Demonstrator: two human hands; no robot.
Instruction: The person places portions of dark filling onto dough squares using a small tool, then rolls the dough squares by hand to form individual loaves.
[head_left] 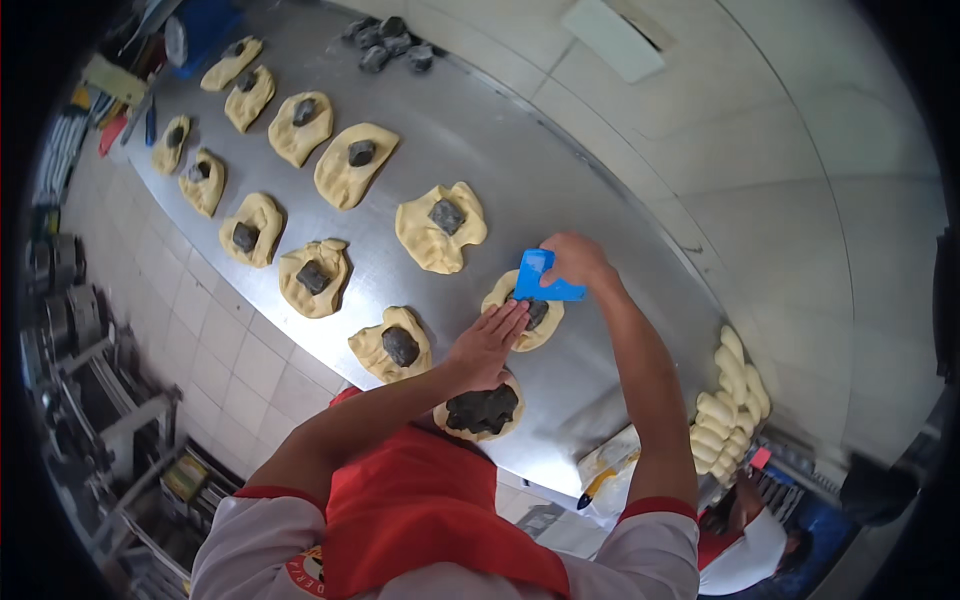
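In my right hand (pixel 576 262) is a blue dough scraper (pixel 535 275), its edge over a flattened yellow dough piece (pixel 548 334) with a dark filling (pixel 538 314) on it. My left hand (pixel 490 348) lies flat, fingers stretched, its fingertips touching the left side of that same dough. Just below my left wrist, close to my apron, is a dough round (pixel 510 421) with dark filling (pixel 482 409) spread wide across it. Another dough piece (pixel 366 352) with a dark lump (pixel 401 347) lies to the left of my left hand.
Two rows of yellow dough pieces with dark lumps, such as this dough (pixel 340 185), run up the metal table (pixel 560 190). Loose dark lumps (pixel 390 42) sit at the far edge. Pale dough rolls (pixel 722 412) are piled at right, near another person (pixel 745 550).
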